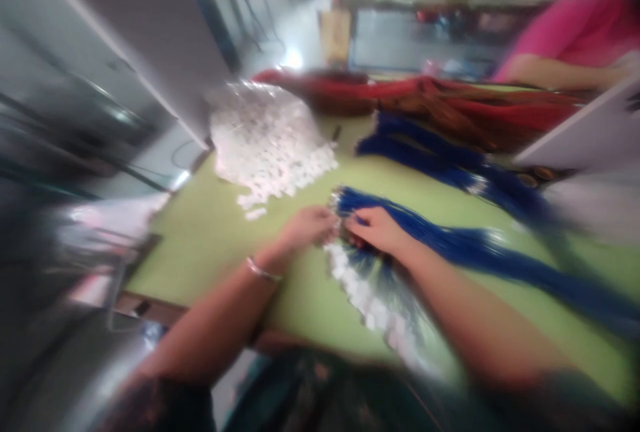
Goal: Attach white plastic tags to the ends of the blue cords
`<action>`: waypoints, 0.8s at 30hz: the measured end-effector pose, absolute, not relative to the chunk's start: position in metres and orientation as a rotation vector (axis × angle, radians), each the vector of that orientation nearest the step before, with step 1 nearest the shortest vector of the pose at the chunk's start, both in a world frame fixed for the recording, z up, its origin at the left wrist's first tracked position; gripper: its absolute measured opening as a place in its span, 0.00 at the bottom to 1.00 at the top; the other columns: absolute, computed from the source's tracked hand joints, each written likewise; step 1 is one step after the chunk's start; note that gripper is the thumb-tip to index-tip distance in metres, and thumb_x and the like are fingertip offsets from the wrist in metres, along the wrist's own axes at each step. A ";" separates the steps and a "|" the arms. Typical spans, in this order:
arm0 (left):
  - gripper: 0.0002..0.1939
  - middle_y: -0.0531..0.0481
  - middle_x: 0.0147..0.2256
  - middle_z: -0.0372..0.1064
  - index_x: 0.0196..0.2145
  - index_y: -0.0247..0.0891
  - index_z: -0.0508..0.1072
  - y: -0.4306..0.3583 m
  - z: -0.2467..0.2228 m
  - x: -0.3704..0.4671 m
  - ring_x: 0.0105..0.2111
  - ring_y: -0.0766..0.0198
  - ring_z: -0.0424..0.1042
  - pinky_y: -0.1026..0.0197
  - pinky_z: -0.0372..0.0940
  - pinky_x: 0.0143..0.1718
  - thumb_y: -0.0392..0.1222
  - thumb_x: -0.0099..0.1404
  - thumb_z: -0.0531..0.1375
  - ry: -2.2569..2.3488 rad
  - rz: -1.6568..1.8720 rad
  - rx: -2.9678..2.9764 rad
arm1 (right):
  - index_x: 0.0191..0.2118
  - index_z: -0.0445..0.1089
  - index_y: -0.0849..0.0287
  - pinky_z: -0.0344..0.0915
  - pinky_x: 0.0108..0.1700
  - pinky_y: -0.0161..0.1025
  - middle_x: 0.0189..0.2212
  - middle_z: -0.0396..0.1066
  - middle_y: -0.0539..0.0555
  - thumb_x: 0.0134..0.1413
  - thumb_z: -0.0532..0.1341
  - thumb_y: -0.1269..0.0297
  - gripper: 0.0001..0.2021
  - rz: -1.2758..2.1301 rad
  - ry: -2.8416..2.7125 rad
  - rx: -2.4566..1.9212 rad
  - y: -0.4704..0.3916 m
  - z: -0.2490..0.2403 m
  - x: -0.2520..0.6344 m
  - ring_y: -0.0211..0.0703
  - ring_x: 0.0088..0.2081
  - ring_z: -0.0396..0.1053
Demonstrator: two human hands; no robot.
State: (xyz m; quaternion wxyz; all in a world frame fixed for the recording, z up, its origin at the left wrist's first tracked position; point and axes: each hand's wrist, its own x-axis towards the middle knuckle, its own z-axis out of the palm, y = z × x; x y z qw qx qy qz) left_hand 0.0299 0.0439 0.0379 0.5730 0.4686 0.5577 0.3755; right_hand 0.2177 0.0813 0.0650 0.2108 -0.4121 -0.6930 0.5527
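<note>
A long bundle of blue wires (450, 239) lies across the green tabletop, its tips gathered near both my hands. My right hand (377, 229) is closed in a pinch at those tips, with a bit of blue wire showing at its fingers. Close beside it, my left hand (313, 225) has its fingers pressed together; blur hides what they hold. Below the hands, a slanting row of white connectors (367, 299) sits on wire ends. To the upper left spreads a pile of small white connectors (285, 165), spilling from a clear plastic bag (260, 109).
A second blue wire bundle (425, 145) lies farther back, with red and brown wires (450, 99) behind it. A person in a pink sleeve (575, 32) is at the far right. Grey panels (145, 32) rise at the left. The green table (200, 239) ends at the left.
</note>
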 end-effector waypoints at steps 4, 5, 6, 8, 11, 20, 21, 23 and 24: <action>0.12 0.48 0.23 0.72 0.29 0.34 0.74 0.044 0.039 0.026 0.17 0.70 0.63 0.68 0.56 0.18 0.48 0.59 0.60 1.426 0.825 1.258 | 0.27 0.71 0.62 0.65 0.28 0.34 0.24 0.74 0.52 0.49 0.62 0.57 0.11 1.499 -1.537 -1.232 0.085 0.063 0.216 0.36 0.24 0.68; 0.11 0.49 0.22 0.72 0.31 0.35 0.75 0.042 0.040 0.027 0.17 0.70 0.63 0.67 0.56 0.18 0.46 0.58 0.60 1.467 0.807 1.324 | 0.29 0.72 0.62 0.65 0.28 0.34 0.25 0.74 0.52 0.48 0.63 0.57 0.11 1.510 -1.479 -1.228 0.086 0.061 0.215 0.35 0.24 0.68; 0.10 0.50 0.22 0.72 0.33 0.36 0.76 0.039 0.042 0.029 0.17 0.70 0.63 0.67 0.56 0.19 0.44 0.58 0.60 1.507 0.784 1.401 | 0.31 0.73 0.62 0.64 0.26 0.33 0.25 0.74 0.52 0.47 0.64 0.57 0.12 1.534 -1.449 -1.219 0.087 0.058 0.215 0.35 0.23 0.67; 0.09 0.51 0.22 0.72 0.33 0.38 0.78 0.031 0.050 0.035 0.18 0.69 0.64 0.67 0.56 0.21 0.40 0.56 0.59 1.543 0.704 1.583 | 0.36 0.73 0.62 0.60 0.22 0.32 0.22 0.72 0.50 0.45 0.65 0.55 0.16 1.583 -1.434 -1.189 0.088 0.052 0.216 0.32 0.19 0.62; 0.08 0.52 0.20 0.71 0.24 0.38 0.77 0.018 0.069 0.043 0.20 0.68 0.64 0.66 0.56 0.23 0.38 0.56 0.58 1.316 0.454 1.868 | 0.42 0.71 0.61 0.56 0.20 0.32 0.22 0.71 0.49 0.43 0.66 0.54 0.20 1.638 -1.468 -1.108 0.087 0.045 0.216 0.31 0.17 0.59; 0.07 0.45 0.33 0.74 0.30 0.39 0.78 0.029 0.082 -0.054 0.31 0.60 0.69 0.61 0.60 0.35 0.40 0.52 0.63 2.077 0.811 1.790 | 0.30 0.69 0.60 0.55 0.21 0.33 0.18 0.68 0.48 0.47 0.62 0.55 0.12 1.530 -1.790 -1.154 0.080 0.052 0.214 0.33 0.18 0.57; 0.08 0.44 0.34 0.74 0.31 0.39 0.78 0.032 0.077 -0.066 0.32 0.58 0.69 0.60 0.60 0.36 0.38 0.51 0.63 2.164 0.739 1.777 | 0.29 0.69 0.60 0.55 0.22 0.33 0.18 0.67 0.48 0.47 0.62 0.56 0.11 1.471 -1.815 -1.169 0.080 0.051 0.213 0.33 0.18 0.57; 0.08 0.43 0.32 0.73 0.30 0.38 0.77 0.037 0.069 -0.080 0.32 0.57 0.68 0.59 0.60 0.37 0.35 0.49 0.61 2.240 0.578 1.784 | 0.28 0.69 0.60 0.58 0.26 0.33 0.19 0.68 0.48 0.47 0.61 0.59 0.09 1.333 -1.868 -1.167 0.081 0.049 0.212 0.35 0.22 0.61; 0.07 0.44 0.31 0.73 0.28 0.38 0.77 0.039 0.065 -0.082 0.33 0.56 0.69 0.59 0.60 0.37 0.34 0.49 0.61 2.242 0.517 1.791 | 0.28 0.70 0.61 0.60 0.28 0.33 0.21 0.69 0.49 0.47 0.61 0.61 0.08 1.268 -1.905 -1.154 0.081 0.048 0.211 0.36 0.24 0.63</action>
